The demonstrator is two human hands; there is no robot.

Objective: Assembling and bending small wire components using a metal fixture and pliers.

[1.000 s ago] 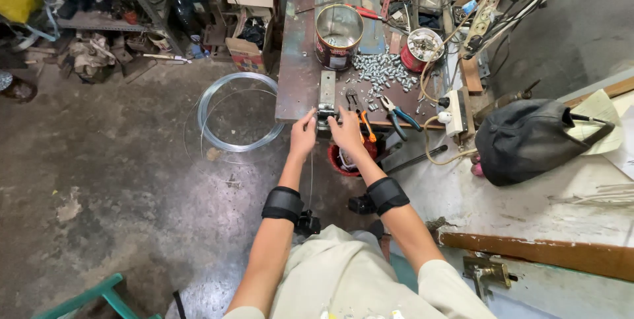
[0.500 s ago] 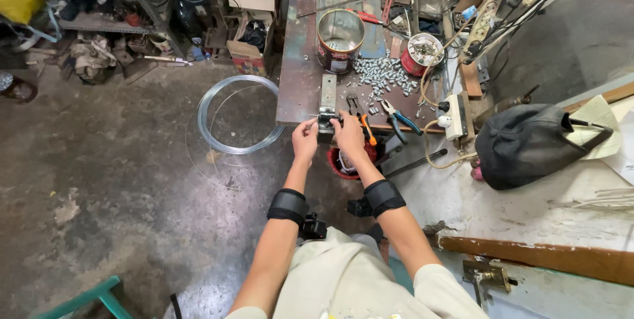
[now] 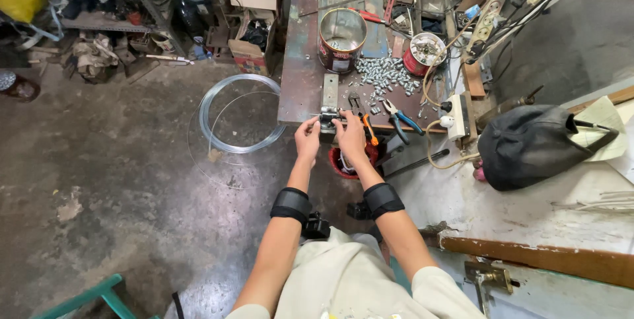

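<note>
Both hands meet at the near edge of the workbench. The left hand and the right hand have their fingers curled around a small metal part; how firmly they hold it I cannot tell. Just beyond the hands lies a flat metal bracket, and further stands a round open tin with a red label band. Right of the right hand lie blue-handled pliers.

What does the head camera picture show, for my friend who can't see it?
A person's left hand and right hand pinch a small metal part at the edge of a cluttered workbench, near a pile of bolts, pliers and an open tin can.
</note>
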